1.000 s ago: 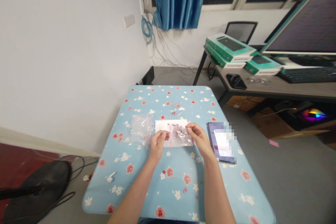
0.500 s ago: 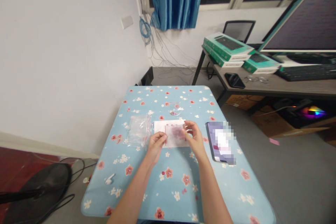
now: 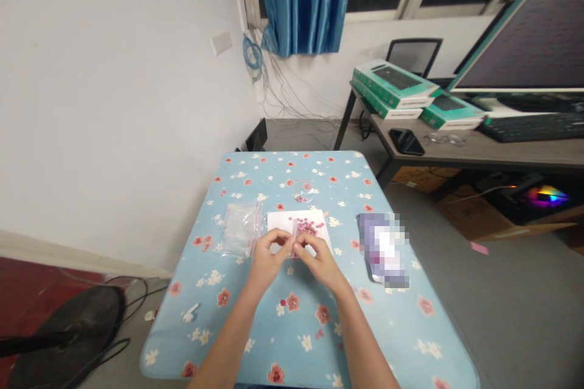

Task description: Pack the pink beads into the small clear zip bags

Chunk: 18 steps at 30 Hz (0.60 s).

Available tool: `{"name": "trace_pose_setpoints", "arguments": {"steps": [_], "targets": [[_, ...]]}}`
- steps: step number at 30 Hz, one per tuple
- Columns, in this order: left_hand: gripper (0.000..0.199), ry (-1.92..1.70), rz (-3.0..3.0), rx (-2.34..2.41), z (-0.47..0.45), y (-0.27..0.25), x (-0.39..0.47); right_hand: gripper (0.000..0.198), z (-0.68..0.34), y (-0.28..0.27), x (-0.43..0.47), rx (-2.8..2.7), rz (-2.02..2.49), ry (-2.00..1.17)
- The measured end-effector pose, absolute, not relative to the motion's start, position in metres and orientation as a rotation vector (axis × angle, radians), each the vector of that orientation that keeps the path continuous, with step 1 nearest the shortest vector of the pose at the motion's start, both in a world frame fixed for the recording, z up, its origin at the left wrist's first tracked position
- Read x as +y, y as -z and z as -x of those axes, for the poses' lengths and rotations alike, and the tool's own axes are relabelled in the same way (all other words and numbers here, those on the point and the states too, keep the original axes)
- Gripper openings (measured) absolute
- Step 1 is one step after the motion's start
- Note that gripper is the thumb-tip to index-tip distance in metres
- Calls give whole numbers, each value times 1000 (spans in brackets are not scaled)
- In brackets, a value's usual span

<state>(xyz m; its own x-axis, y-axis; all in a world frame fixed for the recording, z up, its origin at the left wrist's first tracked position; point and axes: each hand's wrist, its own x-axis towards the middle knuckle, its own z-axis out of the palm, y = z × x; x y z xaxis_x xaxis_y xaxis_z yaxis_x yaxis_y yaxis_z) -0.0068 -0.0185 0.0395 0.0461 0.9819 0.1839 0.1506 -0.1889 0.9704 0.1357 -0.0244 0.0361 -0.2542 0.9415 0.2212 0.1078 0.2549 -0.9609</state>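
My left hand [image 3: 270,256] and my right hand [image 3: 322,260] meet over a white sheet [image 3: 279,219] at the middle of the table. Thumbs and fingertips of both pinch a small clear zip bag [image 3: 294,228], held edge-on so that its red seal strip shows as a narrow line. Fingers cover the lower part of the bag, and whether anything is inside cannot be made out. Small pink-red pieces [image 3: 309,226] lie scattered on the sheet, just beyond my right fingers. To the left rests a pile of clear plastic bags [image 3: 238,230] with a red strip.
Beyond the sheet lies another small clear bag [image 3: 303,192] with reddish bits. A phone [image 3: 382,249] is at the right, and a white earbud [image 3: 190,313] at the near left. The flowered table [image 3: 255,340] stands beside a desk [image 3: 456,155] with keyboard boxes [image 3: 395,88].
My right hand has moved left to join my left hand at the bag's seal strip. The bag has turned edge-on, uncovering the pink-red pieces on the sheet.
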Motion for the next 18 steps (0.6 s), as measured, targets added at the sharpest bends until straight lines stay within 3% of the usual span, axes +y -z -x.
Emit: {"name": "trace_pose_setpoints", "arguments": {"steps": [8, 18], "targets": [[10, -1169, -2002, 1326, 15, -60, -24, 26, -134, -35, -23, -1474, 1025, -1085], [10, -1157, -2150, 1298, 11, -60, -28, 23, -136, -31, -21, -1459, 1040, -1144]]}}
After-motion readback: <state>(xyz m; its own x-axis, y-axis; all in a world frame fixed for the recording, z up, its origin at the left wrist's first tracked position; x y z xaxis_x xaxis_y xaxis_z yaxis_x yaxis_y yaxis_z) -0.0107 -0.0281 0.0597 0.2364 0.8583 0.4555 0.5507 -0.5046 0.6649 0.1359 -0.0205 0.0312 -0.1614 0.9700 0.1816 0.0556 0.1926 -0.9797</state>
